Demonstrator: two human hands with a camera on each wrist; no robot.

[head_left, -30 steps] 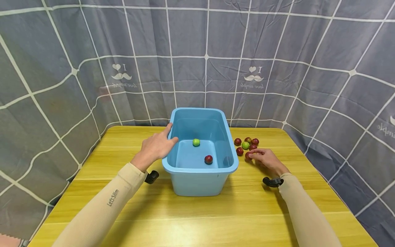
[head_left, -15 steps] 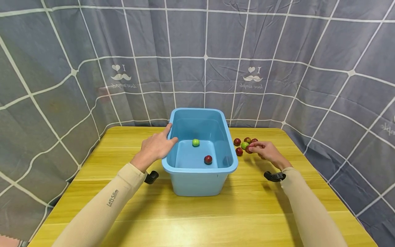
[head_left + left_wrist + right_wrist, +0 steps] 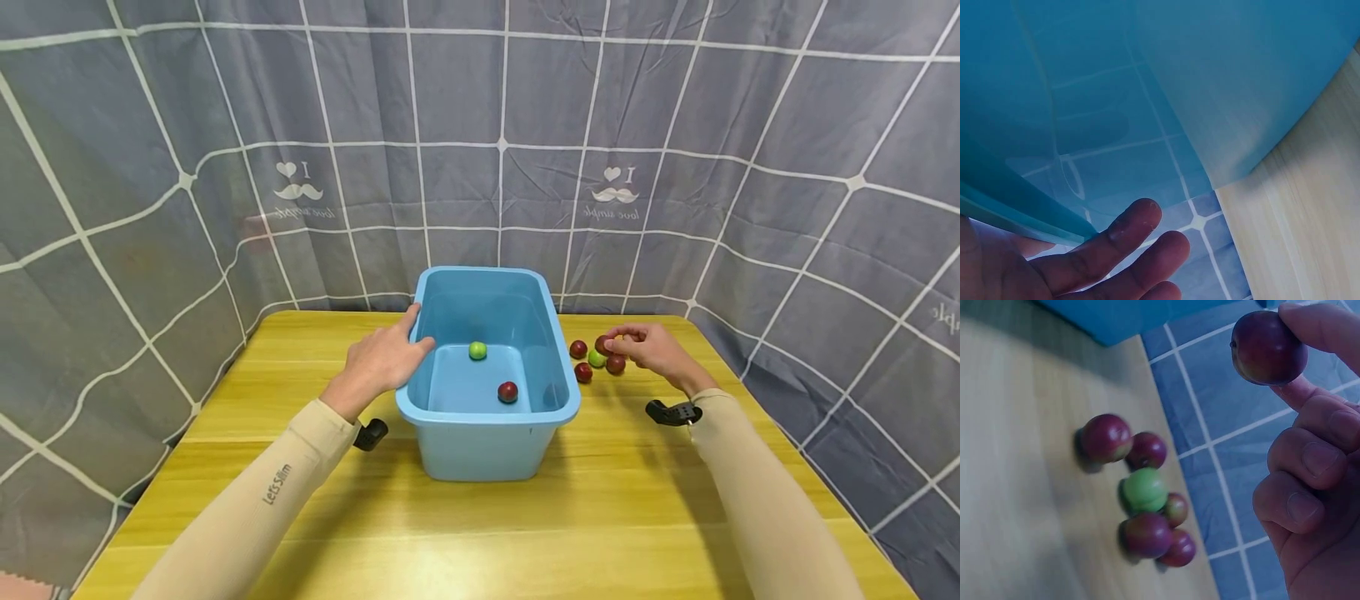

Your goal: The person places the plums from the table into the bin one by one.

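My left hand (image 3: pixel 378 362) grips the left rim of a light blue plastic tub (image 3: pixel 487 417), thumb over the edge and fingers outside. Inside, a green plum (image 3: pixel 477 351) and a dark red plum (image 3: pixel 507 392) lie apart on the bottom. Right of the tub, my right hand (image 3: pixel 654 353) pinches another dark red plum (image 3: pixel 1268 349) between thumb and fingertip, its other fingers curled. In the right wrist view this plum is raised above the table. Below it sits a loose cluster of several red plums (image 3: pixel 1107 437) around one green plum (image 3: pixel 1145 489).
The yellow wood-grain table (image 3: pixel 480 533) runs back to a grey curtain (image 3: pixel 360 100) with white grid lines, which hangs behind and along both sides. A black wrist strap (image 3: pixel 672 412) sits at each sleeve cuff.
My right hand has picked up the nearest red plum of the cluster and moved it up and away from me, over the others. The left hand stays at the rim.
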